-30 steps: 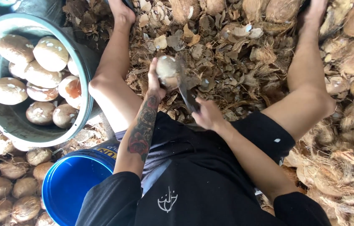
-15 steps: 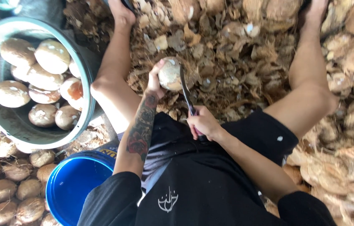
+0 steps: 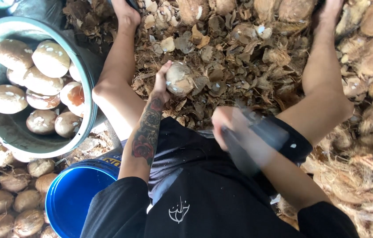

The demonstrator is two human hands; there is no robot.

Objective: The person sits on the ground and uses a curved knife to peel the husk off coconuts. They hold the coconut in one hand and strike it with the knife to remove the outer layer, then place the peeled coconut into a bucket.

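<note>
Left hand [image 3: 162, 90] gripping a peeled coconut [image 3: 179, 78] at 12 o'clock, fingers curled behind it, above the husk litter [image 3: 239, 57]. Right hand [image 3: 226, 125] blurred at centre, fingers closed on a dark blade [image 3: 239, 154]. Grey basin [image 3: 1, 132] of peeled coconuts at 9 o'clock. Blue bucket [image 3: 69, 198] at 7 o'clock. Unpeeled coconuts [image 3: 1, 198] piled beside it.

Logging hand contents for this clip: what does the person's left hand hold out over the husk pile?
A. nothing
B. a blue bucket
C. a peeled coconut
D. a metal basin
C: the left hand grips a pale, rounded peeled coconut above the brown husk scraps.
</note>
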